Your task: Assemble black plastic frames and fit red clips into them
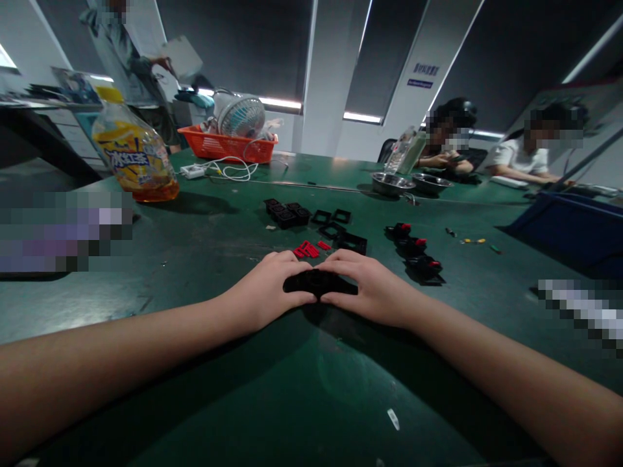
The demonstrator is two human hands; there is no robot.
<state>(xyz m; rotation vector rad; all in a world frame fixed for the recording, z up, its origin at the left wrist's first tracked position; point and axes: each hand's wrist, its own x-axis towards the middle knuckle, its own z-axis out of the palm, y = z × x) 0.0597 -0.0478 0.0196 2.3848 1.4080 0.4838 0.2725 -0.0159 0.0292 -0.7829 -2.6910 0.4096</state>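
Note:
Both hands meet around a dark black plastic part (316, 280) low over the table, its outline partly hidden by fingers and shadow. My left hand (275, 285) is closed on its left side, thumb below and fingers above. From the right, my right hand (377, 288) grips the same part with thumb and fingers. Just beyond the fingertips lie small red plastic pieces (306, 249) and a black square frame (351, 243). Several black block-shaped parts (287, 214) sit farther back. To the right, black assemblies with red tips (417, 245) stand in a row.
The green table (219, 402) carries a tilted-looking bottle of orange drink (136, 152), an orange basket (233, 146) with a fan, and a white cable (238, 170). Metal bowls (392, 185) stand at the back. A dark blue bin (574, 224) is on the right. People sit or stand beyond.

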